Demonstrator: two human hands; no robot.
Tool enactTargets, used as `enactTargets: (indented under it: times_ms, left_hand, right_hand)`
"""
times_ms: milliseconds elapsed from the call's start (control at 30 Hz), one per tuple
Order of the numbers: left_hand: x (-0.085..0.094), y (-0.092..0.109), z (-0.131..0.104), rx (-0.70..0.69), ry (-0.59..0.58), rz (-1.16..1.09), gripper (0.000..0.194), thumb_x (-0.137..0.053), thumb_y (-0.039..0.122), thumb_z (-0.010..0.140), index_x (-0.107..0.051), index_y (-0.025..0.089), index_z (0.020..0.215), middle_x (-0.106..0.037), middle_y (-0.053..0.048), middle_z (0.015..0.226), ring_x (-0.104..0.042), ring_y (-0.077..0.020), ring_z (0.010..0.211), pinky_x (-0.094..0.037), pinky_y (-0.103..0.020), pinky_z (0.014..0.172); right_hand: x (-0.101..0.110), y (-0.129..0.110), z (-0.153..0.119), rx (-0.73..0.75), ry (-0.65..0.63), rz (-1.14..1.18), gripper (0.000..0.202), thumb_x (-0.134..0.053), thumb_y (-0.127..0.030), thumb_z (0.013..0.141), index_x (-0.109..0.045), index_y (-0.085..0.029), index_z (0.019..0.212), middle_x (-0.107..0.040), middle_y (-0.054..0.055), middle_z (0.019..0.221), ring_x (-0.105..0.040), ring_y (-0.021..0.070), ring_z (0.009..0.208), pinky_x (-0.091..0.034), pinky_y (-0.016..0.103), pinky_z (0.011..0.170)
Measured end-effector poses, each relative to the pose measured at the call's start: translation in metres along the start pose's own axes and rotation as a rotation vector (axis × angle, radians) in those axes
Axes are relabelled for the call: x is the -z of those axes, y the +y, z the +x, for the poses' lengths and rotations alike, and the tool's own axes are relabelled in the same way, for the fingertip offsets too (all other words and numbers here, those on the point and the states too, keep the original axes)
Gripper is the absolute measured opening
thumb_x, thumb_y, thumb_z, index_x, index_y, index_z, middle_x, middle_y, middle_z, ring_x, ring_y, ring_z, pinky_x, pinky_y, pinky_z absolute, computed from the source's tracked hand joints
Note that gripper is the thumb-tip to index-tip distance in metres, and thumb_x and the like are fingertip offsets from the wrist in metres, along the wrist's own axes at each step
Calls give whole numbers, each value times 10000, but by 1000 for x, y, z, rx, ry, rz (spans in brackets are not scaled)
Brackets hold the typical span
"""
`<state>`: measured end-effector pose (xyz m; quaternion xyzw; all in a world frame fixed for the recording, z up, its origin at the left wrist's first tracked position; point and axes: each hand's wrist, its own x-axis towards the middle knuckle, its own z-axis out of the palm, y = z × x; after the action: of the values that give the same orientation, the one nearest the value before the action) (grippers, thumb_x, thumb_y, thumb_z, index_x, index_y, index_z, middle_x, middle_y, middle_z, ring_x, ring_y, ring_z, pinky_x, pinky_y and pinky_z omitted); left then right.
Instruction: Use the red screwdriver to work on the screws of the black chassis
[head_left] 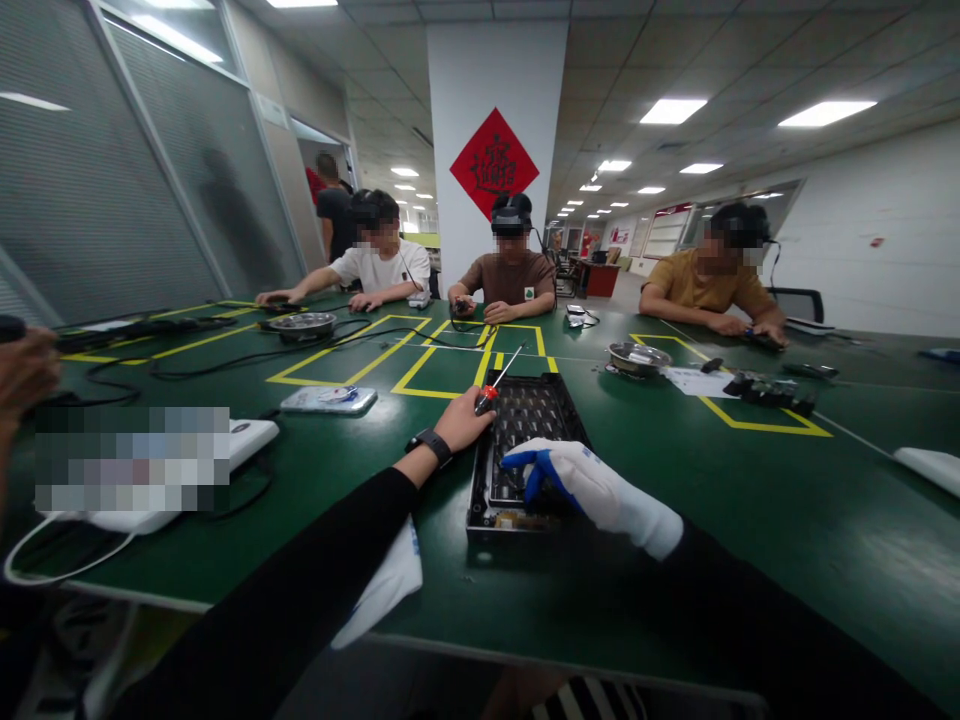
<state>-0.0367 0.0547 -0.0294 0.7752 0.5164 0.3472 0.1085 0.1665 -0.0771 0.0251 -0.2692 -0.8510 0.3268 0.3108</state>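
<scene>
My left hand, bare with a dark watch at the wrist, is closed around a screwdriver with a red and black handle. Its metal shaft points up and away to the right. That hand rests against the left edge of a black rectangular case, which holds rows of small shiny parts and lies flat on the table. Over the near half of the case is my right hand, in a white glove with blue fingertips. Its index finger stretches left and the other fingers bend down, apart from it; nothing shows between them.
A white glove lies under my left forearm at the edge of the green table. Left are a phone, a white device and cables. Metal bowls stand farther off. Several people sit around the table, one hand at far left.
</scene>
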Motion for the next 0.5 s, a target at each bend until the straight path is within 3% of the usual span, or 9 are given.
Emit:
enactTargets:
  times_ms: [100,167,233,367,433,500]
  left_hand:
    - [0,0,0,-19,0,-10,154,-542,290,746,-471,181,829,-568,-10,758,-545,-156,707,-391,-245,634]
    - [0,-1,0,-32,7,-16,151,-541,286,744,-471,181,826,-563,-8,758,-541,-154,703,-390,-245,633]
    - [-1,-1,0,-37,11,-15,148,-545,280,740,-471,181,823,-559,-5,755,-538,-152,702,-391,-245,637]
    - [-1,-2,0,-30,11,-10,150,-545,286,742,-466,182,816,-552,-1,743,-530,-147,689,-389,-243,636]
    - [-1,-2,-1,-33,14,-17,151,-542,289,744,-462,183,816,-549,1,738,-527,-147,684,-386,-243,629]
    - [0,-1,-1,-33,16,-24,149,-541,284,744,-460,185,820,-551,0,742,-528,-149,685,-383,-242,622]
  right_hand:
    - [-2,0,1,-26,220,-12,525,-191,-480,892,-463,-167,1214,-600,62,892,-530,185,941,-359,352,915]
    - [-3,-2,2,-66,422,-73,463,-368,-445,858,-416,-198,1246,-571,65,1038,-486,182,1034,-337,335,941]
    - [-4,-3,3,-117,557,-130,442,-509,-403,791,-463,-209,1186,-551,58,1098,-494,174,1013,-365,307,905]
    - [2,5,6,-247,629,-168,288,-525,-445,758,-579,-177,847,-602,22,804,-534,138,724,-424,262,693]
    - [8,15,11,-323,675,-166,341,-469,-511,770,-526,-182,697,-534,-6,626,-473,118,575,-395,251,576]
    - [15,29,20,-401,624,-77,445,-289,-561,825,-415,-207,587,-379,-39,470,-344,101,425,-321,250,457]
